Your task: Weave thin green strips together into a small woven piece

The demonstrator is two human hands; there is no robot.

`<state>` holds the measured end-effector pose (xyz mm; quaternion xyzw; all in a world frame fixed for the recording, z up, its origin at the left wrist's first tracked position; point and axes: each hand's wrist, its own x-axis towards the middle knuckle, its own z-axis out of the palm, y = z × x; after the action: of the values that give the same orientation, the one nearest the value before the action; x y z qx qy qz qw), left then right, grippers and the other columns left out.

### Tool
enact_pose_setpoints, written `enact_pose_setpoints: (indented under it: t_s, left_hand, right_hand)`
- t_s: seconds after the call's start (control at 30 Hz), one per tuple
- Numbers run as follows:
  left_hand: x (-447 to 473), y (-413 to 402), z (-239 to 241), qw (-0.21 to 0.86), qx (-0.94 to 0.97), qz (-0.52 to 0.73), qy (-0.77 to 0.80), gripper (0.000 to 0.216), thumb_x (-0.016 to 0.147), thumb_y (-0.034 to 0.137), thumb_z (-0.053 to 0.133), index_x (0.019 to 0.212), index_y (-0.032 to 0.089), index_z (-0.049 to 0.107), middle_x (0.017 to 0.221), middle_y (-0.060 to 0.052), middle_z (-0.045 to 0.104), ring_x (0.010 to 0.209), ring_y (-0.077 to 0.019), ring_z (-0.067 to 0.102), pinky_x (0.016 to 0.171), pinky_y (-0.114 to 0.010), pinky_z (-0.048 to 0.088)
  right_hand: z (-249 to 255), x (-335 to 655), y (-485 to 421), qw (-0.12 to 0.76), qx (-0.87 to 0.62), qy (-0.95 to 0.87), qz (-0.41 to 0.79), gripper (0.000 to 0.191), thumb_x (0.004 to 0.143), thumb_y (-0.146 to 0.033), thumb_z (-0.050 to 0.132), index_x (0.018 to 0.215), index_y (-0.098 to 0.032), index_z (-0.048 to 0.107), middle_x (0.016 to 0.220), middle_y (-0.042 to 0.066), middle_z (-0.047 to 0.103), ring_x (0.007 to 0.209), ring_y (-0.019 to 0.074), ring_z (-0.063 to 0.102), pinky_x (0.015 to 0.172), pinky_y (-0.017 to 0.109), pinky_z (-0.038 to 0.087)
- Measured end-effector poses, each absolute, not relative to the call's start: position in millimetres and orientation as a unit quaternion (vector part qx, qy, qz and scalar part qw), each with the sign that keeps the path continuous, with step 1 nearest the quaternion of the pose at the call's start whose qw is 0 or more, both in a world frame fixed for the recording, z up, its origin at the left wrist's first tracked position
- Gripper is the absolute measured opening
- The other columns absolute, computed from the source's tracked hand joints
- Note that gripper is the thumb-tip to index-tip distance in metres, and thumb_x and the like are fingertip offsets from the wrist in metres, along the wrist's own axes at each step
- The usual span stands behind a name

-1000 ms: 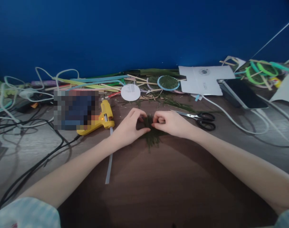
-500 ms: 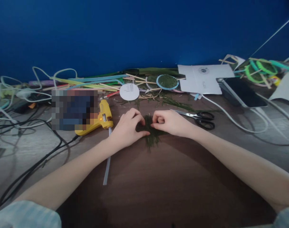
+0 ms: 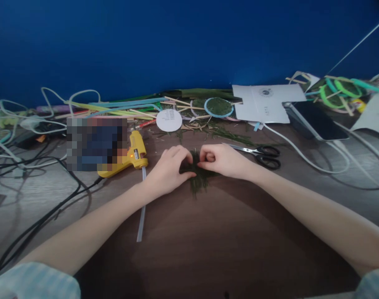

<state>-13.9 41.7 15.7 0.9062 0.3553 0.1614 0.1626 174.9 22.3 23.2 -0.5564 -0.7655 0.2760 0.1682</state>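
Note:
Crossed green grass strands (image 3: 199, 181) lie on the dark brown table between my two hands, with some ends pointing toward me. My left hand (image 3: 169, 170) curls around the left side of the strands, thumb in front and fingers behind. From the right, my right hand (image 3: 225, 160) pinches at them with thumb and forefinger, the other fingers folded in. The fingers partly cover the middle of the bundle. Just behind my right hand lie black-handled scissors (image 3: 266, 156). A yellow glue gun (image 3: 136, 151), its small light lit, rests left of my left hand, and a clear glue stick (image 3: 141, 224) sticks out.
Along the blue wall lie sticks and coloured strips, a white round card (image 3: 169, 120) and a blue-rimmed green disc (image 3: 219, 107). A white cardboard sheet (image 3: 267, 104) and a phone (image 3: 320, 120) with a white cable are at right. Black cables (image 3: 43, 220) run at left.
My left fingers have shifted slightly right, closer to the strands and to my right hand. My right hand keeps its pinch, and the strands stay in nearly the same place.

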Motion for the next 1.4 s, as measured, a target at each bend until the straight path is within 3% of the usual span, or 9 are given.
enact_pose_setpoints:
  t_s: [0.23,0.5,0.67,0.73,0.83,1.4]
  left_hand:
    - [-12.7,41.1,16.6,0.228,0.886,0.147,0.375,0.024,0.07,0.019,0.069,0.082,0.02,0.049,0.082,0.002,0.058,0.078,-0.0159,0.056,0.07,-0.03,0.044]
    - [-12.8,42.1,17.7,0.229,0.885,0.135,0.383,0.023,0.07,0.021,0.069,0.083,0.019,0.05,0.082,0.001,0.059,0.079,-0.0166,0.057,0.073,-0.031,0.045]
    - [-12.5,42.6,18.3,0.236,0.883,0.13,0.385,0.023,0.07,0.022,0.068,0.083,0.019,0.05,0.083,0.001,0.058,0.079,-0.0165,0.057,0.073,-0.03,0.045]
    - [-12.7,42.7,17.9,0.236,0.884,0.133,0.381,0.023,0.07,0.022,0.068,0.083,0.019,0.05,0.083,0.001,0.058,0.079,-0.0164,0.056,0.073,-0.03,0.044]
    - [-13.0,42.8,17.4,0.231,0.888,0.135,0.374,0.022,0.07,0.021,0.068,0.083,0.019,0.05,0.083,0.001,0.058,0.079,-0.0164,0.056,0.073,-0.03,0.044]
    - [-12.2,42.5,15.9,0.235,0.885,0.155,0.37,0.023,0.07,0.018,0.068,0.082,0.019,0.049,0.082,0.001,0.059,0.079,-0.0156,0.056,0.075,-0.031,0.043]
  right_hand:
    - [25.9,179.5,23.1,0.191,-0.53,-0.758,0.328,0.004,0.075,-0.022,0.052,0.073,-0.019,0.052,0.048,-0.009,0.037,0.048,0.0073,0.032,0.053,0.023,0.024]
    - [24.5,185.5,25.7,0.201,-0.515,-0.757,0.349,0.01,0.075,-0.015,0.047,0.082,-0.019,0.053,0.046,-0.009,0.038,0.046,0.007,0.032,0.052,0.022,0.025]
    - [26.3,183.0,24.4,0.207,-0.539,-0.735,0.355,0.004,0.08,-0.022,0.048,0.082,-0.02,0.048,0.046,-0.009,0.043,0.044,0.0072,0.034,0.05,0.022,0.026]
    - [26.4,181.1,23.7,0.207,-0.549,-0.724,0.362,0.01,0.081,-0.03,0.05,0.085,-0.021,0.047,0.047,-0.008,0.046,0.043,0.0077,0.036,0.049,0.023,0.026]
    - [25.4,178.8,23.5,0.204,-0.56,-0.723,0.349,0.015,0.081,-0.035,0.051,0.086,-0.02,0.049,0.046,-0.008,0.045,0.042,0.008,0.035,0.049,0.024,0.025]
    - [19.9,178.9,24.2,0.173,-0.555,-0.774,0.252,0.016,0.076,-0.025,0.058,0.082,-0.022,0.044,0.049,-0.009,0.042,0.05,0.0095,0.039,0.052,0.023,0.024]
